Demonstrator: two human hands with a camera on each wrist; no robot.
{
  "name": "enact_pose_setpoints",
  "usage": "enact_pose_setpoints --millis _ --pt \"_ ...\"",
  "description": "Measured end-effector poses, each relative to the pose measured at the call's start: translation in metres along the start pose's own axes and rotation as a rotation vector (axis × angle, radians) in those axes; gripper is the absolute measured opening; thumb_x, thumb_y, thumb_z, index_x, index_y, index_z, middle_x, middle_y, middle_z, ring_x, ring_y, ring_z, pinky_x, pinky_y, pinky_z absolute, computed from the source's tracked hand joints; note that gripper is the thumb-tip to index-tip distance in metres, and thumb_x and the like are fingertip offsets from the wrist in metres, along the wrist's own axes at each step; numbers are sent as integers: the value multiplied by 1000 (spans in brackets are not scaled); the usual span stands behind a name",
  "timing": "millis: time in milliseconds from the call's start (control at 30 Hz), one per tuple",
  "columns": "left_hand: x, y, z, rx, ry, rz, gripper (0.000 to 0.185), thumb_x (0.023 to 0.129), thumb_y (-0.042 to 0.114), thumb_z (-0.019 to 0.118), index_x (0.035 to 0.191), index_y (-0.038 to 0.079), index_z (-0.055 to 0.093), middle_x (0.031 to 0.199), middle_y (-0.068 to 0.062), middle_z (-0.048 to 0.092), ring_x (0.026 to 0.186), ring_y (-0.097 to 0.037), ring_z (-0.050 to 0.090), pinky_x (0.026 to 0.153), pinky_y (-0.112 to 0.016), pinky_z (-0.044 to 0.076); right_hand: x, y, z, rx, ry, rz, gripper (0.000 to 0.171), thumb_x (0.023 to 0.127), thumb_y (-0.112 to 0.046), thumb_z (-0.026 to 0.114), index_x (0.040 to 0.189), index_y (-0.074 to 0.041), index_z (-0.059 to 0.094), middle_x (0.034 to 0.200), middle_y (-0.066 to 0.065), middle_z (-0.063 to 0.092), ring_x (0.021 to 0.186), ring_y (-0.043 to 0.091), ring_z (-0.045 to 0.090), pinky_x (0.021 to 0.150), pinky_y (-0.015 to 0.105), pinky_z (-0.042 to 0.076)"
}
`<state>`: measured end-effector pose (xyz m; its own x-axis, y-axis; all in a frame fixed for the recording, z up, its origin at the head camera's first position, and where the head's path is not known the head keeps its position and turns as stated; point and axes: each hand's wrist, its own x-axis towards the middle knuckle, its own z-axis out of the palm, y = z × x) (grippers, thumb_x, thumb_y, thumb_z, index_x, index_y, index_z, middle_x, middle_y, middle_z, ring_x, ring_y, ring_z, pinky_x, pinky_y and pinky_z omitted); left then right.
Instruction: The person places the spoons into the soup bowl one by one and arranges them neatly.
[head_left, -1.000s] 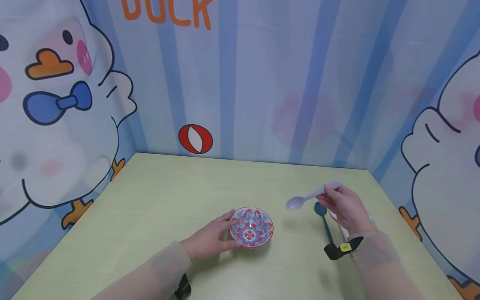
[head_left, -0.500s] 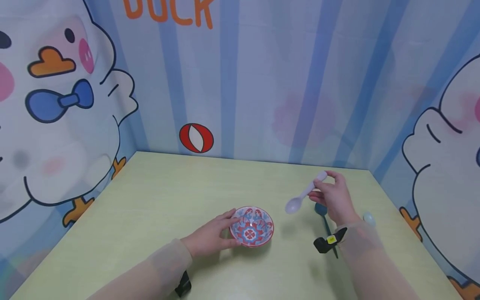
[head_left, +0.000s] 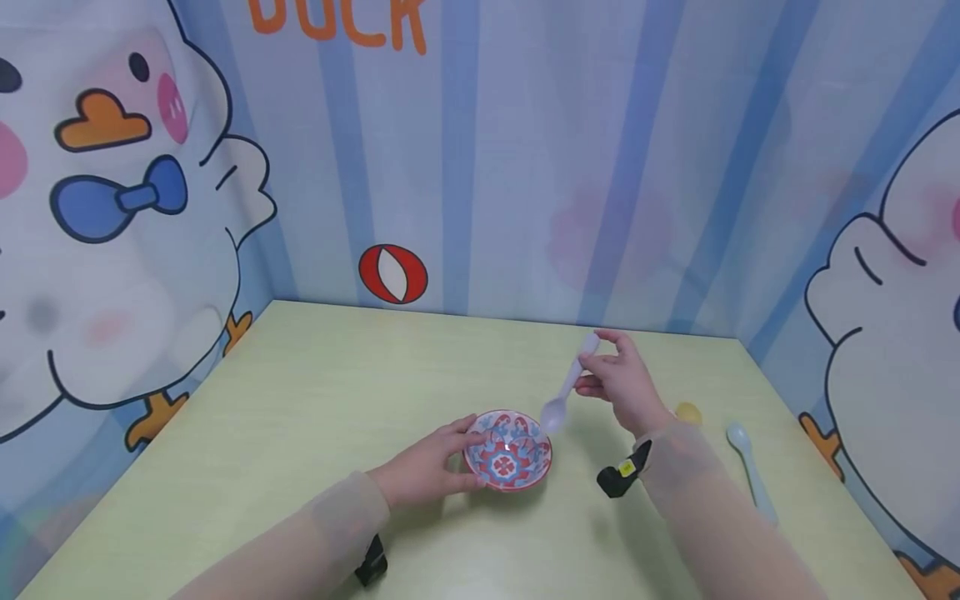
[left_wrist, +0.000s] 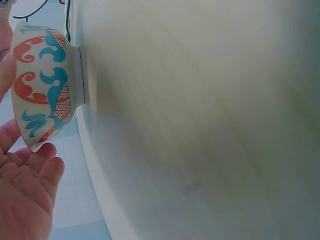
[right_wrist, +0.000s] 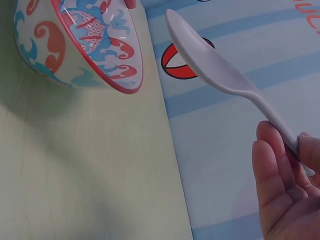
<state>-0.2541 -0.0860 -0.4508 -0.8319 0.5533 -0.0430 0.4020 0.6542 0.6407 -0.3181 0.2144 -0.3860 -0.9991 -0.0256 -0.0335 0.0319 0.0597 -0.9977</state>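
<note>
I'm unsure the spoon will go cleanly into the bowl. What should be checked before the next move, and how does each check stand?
1. Right hand holds the spoon: ok.
2. Left hand steadies the bowl: ok.
3. Bowl upright on the table: ok.
4. Spoon tip over the bowl's rim: ok, near its right edge.
5. Bowl holds nothing: ok.
6. Spoon apart from the bowl: cannot tell.

L hand (head_left: 423, 467) open, R hand (head_left: 622, 385) pinching.

Left hand (head_left: 423, 471) touching patterned bowl (head_left: 507, 451); right hand (head_left: 622, 385) pinching lilac spoon (head_left: 567, 389) above rim
</note>
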Motion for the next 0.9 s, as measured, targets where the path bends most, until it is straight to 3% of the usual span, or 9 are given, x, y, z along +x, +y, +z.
enact_pose_setpoints --millis 500,700,900 --pt "5 1 0 -8 8 42 69 84 44 72 142 14 49 158 -5 24 143 -31 23 111 -52 27 22 16 42 -42 -223 47 50 98 -11 56 141 -15 32 100 16 62 69 21 66 70 35 58" --pt "5 2 -1 -7 6 30 70 84 46 71 142 14 48 158 -5 24 143 -31 23 111 -53 27 26 19 53 -154 -284 23 48 97 -10 57 139 -14 35 101 17 63 72 21 66 72 37 58" --pt "5 0 -1 -18 16 28 70 83 45 72 142 14 49 157 -5 26 142 -31 24 111 -52 28 27 19 61 -289 -349 -1 44 96 -14 59 136 -16 39 101 15 66 85 24 66 84 43 54"
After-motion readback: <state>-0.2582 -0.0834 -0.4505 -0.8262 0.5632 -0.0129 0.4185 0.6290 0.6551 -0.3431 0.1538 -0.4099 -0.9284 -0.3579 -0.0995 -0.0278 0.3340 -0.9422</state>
